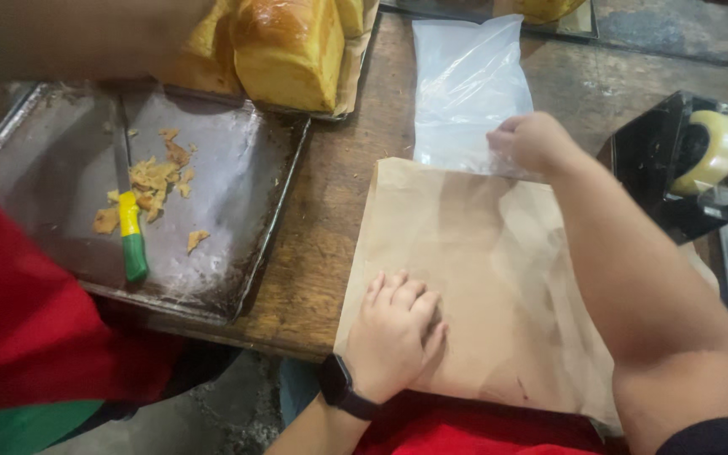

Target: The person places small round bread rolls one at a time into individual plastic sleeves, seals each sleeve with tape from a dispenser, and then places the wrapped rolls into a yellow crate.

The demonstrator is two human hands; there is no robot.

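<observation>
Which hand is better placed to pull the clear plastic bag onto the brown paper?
Probably the right hand: it is closed at the near edge of the clear plastic bag, where that edge meets the brown paper. The left hand lies flat on the paper's near part, far from the bag.

You get soft, fairly dim indoor light, warm in tone. A pale sheen sits on the metal tray (238,168) left of centre, and the clear plastic bag (469,84) at upper centre glares white. The upper left corner falls into blurred shadow. Your right forearm at lower right looks stretched and soft. Focus is mild throughout.
</observation>
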